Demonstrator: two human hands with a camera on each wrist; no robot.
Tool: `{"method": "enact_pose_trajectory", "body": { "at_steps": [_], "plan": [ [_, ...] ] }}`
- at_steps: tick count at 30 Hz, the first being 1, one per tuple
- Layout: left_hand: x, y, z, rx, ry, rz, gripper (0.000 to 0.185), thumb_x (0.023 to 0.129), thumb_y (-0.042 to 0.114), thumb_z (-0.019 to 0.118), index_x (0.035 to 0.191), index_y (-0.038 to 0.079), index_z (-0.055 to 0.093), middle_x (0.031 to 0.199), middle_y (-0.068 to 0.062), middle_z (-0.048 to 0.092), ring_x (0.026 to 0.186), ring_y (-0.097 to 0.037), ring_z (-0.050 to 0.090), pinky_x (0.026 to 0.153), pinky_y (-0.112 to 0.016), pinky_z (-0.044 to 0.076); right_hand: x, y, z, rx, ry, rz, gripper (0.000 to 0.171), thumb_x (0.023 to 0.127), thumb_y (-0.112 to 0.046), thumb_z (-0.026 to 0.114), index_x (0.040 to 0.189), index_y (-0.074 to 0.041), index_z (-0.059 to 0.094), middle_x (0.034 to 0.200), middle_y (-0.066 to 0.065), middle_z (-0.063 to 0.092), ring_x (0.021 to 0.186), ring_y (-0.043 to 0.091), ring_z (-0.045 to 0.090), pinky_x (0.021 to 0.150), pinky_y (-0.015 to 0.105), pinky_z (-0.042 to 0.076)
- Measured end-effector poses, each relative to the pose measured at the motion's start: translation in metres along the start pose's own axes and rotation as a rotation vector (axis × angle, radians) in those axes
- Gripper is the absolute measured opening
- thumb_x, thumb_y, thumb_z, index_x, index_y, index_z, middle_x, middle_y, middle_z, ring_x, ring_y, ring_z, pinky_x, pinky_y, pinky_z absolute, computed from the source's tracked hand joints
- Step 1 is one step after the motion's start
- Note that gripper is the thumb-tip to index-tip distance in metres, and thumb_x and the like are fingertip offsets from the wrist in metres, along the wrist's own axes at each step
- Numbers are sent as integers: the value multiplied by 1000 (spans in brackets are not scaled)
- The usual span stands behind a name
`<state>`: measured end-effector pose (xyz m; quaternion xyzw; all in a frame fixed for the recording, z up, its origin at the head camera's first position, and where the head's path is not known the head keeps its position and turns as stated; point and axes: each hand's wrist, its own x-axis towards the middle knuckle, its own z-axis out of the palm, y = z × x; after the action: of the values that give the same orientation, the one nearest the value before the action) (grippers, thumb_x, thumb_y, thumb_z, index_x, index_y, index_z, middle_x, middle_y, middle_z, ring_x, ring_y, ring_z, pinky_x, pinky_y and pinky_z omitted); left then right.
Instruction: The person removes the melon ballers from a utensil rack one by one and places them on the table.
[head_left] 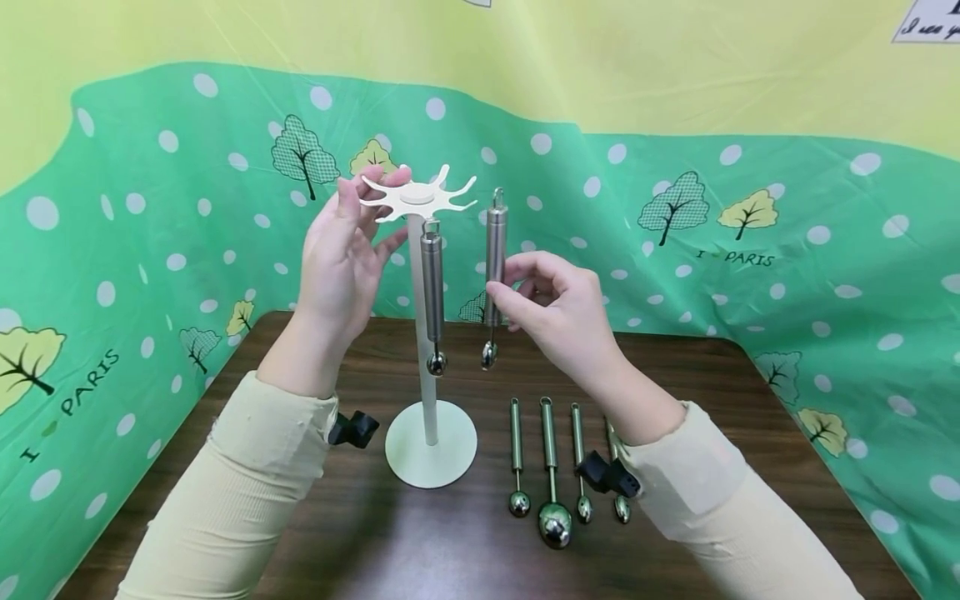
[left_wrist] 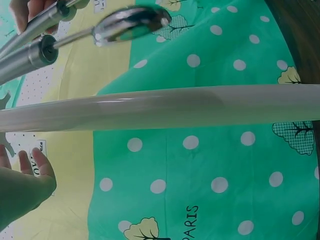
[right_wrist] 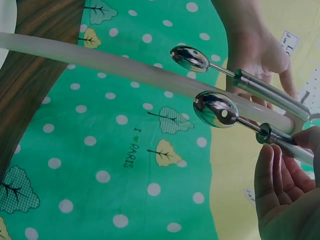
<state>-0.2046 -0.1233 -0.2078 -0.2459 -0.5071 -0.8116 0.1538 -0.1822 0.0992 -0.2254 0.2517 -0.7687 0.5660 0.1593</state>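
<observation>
The right hand (head_left: 555, 312) held a steel scoop (head_left: 495, 250) upright by its handle, pinched between thumb and fingertips, the grip narrow around the lower part of the tube. The ring at the scoop's top stood level with the arms of a white rack (head_left: 418, 200), just to their right and not hooked on. Its small bowl hung below the hand, above the desk (head_left: 750, 392).

The left hand (head_left: 341, 254) touched the white rack's star-shaped top from the left, fingers slightly bent around one of its arms, the grip loose rather than closed tight. A second steel scoop (head_left: 432, 292) already hung from a rack arm, right in front of the white pole (head_left: 424, 333), its bowl pointing down. The right wrist view showed both bowls close together beside the pole.

The rack's round white base (head_left: 431, 454) stood on the dark wooden desk between the two pale yellow sleeves. To the right of the base, four more steel scoops (head_left: 551, 467) lay side by side, handles pointing away from the person, bowls nearest; the fourth was partly hidden by the right wrist.

Behind the desk hung a green dotted cloth (head_left: 787, 250) printed with trees.
</observation>
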Motion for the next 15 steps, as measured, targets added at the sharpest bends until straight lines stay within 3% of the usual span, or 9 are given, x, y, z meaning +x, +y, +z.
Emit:
{"method": "enact_pose_trajectory", "body": {
  "at_steps": [8, 12, 15],
  "plan": [
    [-1, 0, 0, -26, -3, 11, 30, 104, 36, 47, 119, 11, 54, 121, 1, 66, 113, -18, 53, 99, -40, 38, -6, 4, -18, 23, 43, 5, 15, 87, 0, 70, 101, 3, 68, 72, -11, 67, 56, 12, 62, 55, 26, 55],
    [-3, 0, 0, -45, 6, 23, 40, 96, 41, 61, 119, 10, 50, 118, 1, 68, 115, -19, 54, 100, -41, 39, -9, 7, -27, 10, 62, 21, 14, 88, -1, 69, 101, 4, 68, 74, -11, 68, 57, 12, 63, 56, 26, 56],
    [-3, 0, -1, -39, 10, 30, 44, 94, 42, 64, 119, 9, 50, 118, 1, 69, 115, -19, 55, 101, -42, 39, -12, 9, -34, -9, 78, 36, 14, 89, -3, 69, 101, 4, 68, 74, -11, 68, 58, 11, 64, 56, 26, 56]
  ]
}}
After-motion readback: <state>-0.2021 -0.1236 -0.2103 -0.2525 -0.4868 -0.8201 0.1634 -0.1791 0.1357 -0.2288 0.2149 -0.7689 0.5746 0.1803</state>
